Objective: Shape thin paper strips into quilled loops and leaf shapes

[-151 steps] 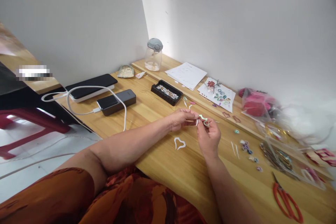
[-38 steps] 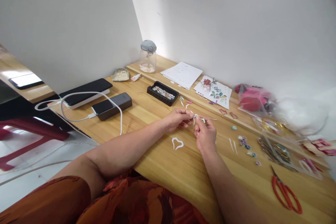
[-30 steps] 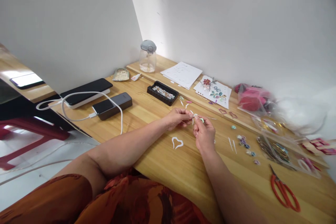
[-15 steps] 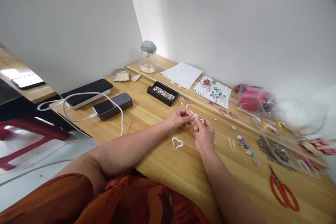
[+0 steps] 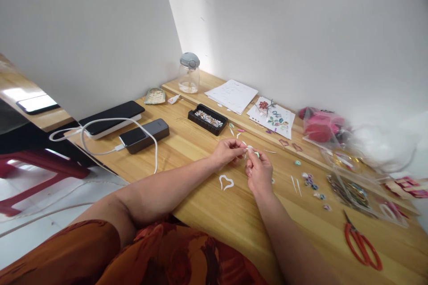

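In the head view, the left hand [image 5: 230,152] and the right hand [image 5: 260,170] meet above the middle of the wooden tabletop [image 5: 254,213], fingertips pinched around a small white-and-pale-green strip [image 5: 257,154]. The strip's pale green part shows at the right hand's fingers; the fingers hide much of the rest. A white heart-shaped outline [image 5: 230,184] lies flat below the hands, toward the tabletop's near edge.

Beyond the left hand, a black tray [image 5: 203,125] of tiny beads [image 5: 209,118] sits just in front of the raised wooden ledge [image 5: 203,87] along the back edge. On that ledge, near the far corner, stands a clear jar [image 5: 189,78] with a grey lid; beside it lie white paper sheets [image 5: 231,95], then a sheet [image 5: 272,116] bearing a red flower and green leaf shapes.

Right of the right hand, two thin white strips [image 5: 294,185] lie near a cluster of small rolled coils [image 5: 309,179]. Orange-handled scissors [image 5: 357,234] lie toward the right edge, blades pointing at the back. At the tabletop's left end, a white cable [image 5: 155,151] runs to a dark grey box [image 5: 149,137].
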A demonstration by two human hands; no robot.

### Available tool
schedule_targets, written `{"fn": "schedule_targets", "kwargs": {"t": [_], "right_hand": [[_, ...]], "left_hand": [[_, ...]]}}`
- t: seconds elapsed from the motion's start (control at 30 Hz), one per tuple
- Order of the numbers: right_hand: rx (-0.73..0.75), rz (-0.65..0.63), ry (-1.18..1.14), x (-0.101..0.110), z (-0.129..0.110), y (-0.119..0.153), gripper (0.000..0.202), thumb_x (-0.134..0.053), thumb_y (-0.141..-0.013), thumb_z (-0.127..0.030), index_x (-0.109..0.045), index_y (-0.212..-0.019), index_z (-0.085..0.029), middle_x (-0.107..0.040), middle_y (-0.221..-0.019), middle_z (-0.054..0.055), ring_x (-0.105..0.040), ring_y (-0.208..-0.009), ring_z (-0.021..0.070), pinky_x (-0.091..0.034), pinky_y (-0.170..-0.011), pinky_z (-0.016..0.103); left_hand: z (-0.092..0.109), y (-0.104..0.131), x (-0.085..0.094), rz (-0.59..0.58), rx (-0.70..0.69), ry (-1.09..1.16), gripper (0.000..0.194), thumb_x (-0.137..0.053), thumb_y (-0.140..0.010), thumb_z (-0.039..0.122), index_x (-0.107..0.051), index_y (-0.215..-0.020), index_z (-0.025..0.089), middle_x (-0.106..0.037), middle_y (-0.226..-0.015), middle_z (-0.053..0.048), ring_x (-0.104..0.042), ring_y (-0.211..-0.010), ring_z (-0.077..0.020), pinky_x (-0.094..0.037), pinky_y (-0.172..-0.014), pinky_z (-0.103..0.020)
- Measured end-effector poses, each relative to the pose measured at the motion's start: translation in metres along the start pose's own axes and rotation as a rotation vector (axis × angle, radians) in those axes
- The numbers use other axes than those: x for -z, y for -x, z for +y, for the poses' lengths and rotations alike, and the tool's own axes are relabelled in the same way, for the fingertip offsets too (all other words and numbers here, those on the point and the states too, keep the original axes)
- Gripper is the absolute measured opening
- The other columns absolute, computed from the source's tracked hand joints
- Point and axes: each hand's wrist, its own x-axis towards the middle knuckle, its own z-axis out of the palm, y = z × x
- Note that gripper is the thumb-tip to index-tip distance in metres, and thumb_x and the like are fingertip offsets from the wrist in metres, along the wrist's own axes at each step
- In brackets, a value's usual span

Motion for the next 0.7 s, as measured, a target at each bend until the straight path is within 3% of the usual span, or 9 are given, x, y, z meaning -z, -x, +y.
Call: {"fn": "schedule_targets", "kwargs": {"t": [0.7], "right_hand": [[-0.005, 0.024, -0.029, -0.0009, -0.0003, -0.0008, 0.039, -0.083, -0.06, -0.041, -0.06, -0.082, -0.019, -0.049, -0.045, -0.009, -0.029, -0.032, 0.003, -0.018, -0.03, 0.016]], "left_hand": [[-0.0071, -0.0018, -0.0007, -0.004, -0.016, -0.038, 0.039, -0.08, -0.063, 0.043, -0.063, -0.079, 0.012, -0.06, -0.066, 0.0, -0.055, -0.057, -0.0082, -0.039, -0.048, -0.019]]}}
